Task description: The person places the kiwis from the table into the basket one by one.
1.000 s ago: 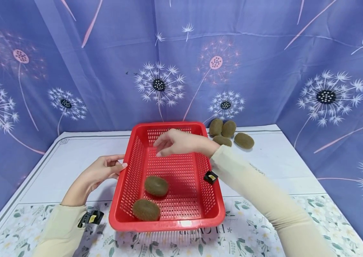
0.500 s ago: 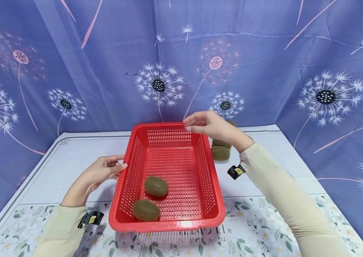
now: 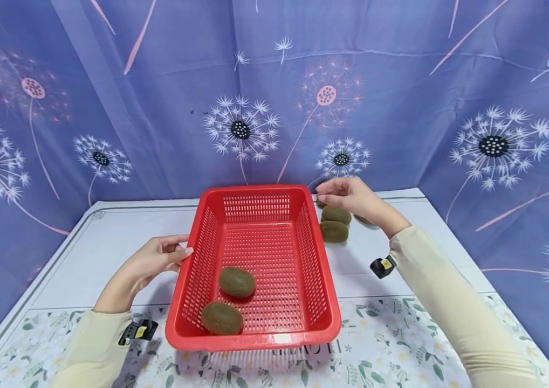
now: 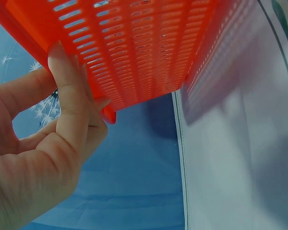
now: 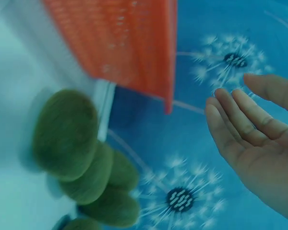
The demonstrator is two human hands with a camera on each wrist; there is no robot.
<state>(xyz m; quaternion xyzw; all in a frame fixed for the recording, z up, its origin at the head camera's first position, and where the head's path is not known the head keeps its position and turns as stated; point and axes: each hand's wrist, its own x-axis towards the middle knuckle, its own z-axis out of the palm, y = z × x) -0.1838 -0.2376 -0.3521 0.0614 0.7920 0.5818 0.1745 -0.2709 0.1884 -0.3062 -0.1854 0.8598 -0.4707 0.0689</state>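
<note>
Head view: I see the left hand (image 3: 147, 262) pinching the red basket (image 3: 269, 248), mid-frame, at its left rim; two kiwis (image 3: 237, 282) lie in its lower left. Right of centre, the right hand (image 3: 363, 201) is near the loose kiwis (image 3: 335, 232) beside the basket; my right wrist view shows it empty, thumb and fingers apart.

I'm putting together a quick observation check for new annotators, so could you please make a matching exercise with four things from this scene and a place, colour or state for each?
Things
1. Left hand
2. Basket
3. Right hand
4. Curtain

Descriptions
A. Bluish purple, dandelion print
B. Near the loose kiwis, holding nothing
C. Holding a rim at the left side
D. Red, with two kiwis inside

Right pairs: 1-C, 2-D, 3-B, 4-A
</note>
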